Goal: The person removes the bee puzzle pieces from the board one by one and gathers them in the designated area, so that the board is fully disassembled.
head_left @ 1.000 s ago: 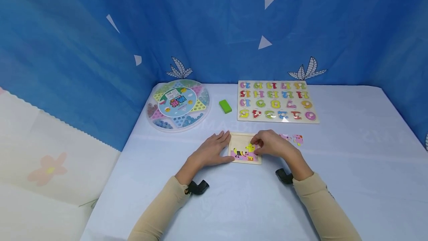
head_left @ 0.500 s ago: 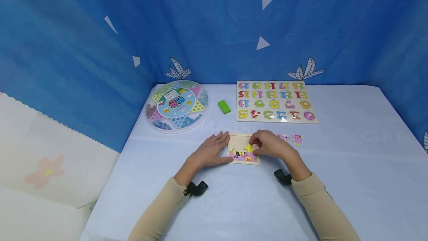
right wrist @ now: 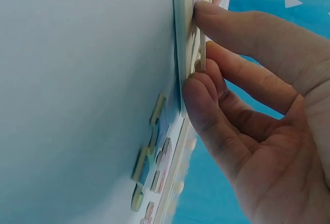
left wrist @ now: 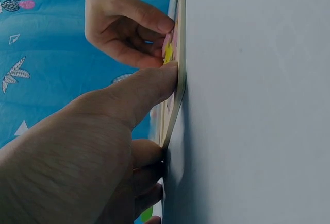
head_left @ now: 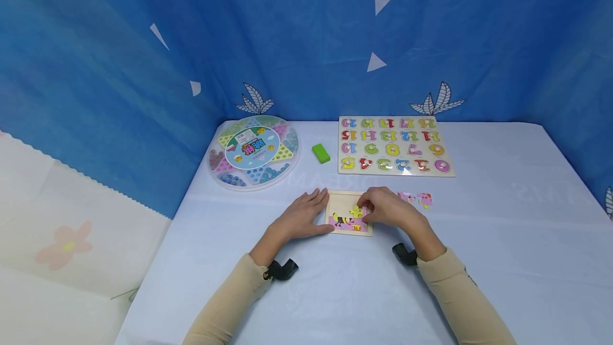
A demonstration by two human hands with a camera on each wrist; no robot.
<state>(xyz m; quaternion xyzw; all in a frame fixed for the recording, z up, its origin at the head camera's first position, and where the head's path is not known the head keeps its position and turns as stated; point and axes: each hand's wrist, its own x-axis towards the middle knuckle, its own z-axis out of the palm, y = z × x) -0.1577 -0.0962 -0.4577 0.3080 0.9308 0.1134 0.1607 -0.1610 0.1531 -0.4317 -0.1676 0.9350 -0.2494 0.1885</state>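
A small square wooden puzzle tray (head_left: pixel 340 201) lies on the table with pink and yellow jigsaw pieces along its near side, where a bee picture shows. My left hand (head_left: pixel 303 216) rests at its left edge, fingers extended and spread, the thumb touching the near left corner. Over the tray's right side, my right hand (head_left: pixel 389 207) pinches a jigsaw piece (right wrist: pixel 202 54), seen edge-on between thumb and fingers in the right wrist view. From the head, that hand mostly hides the piece. A yellow piece (head_left: pixel 356 211) shows beside the fingertips.
Loose pink jigsaw pieces (head_left: pixel 424 199) lie right of the tray. Behind stand a wooden number board (head_left: pixel 397 170), a green block (head_left: pixel 321 153) and a round Chinese checkers set (head_left: pixel 254 148). A blue curtain (head_left: pixel 306 41) closes off the table's back.
The view shifts slightly at first. Both hands keep nearly the same place on the tray, and the right fingers move only a little over the piece.
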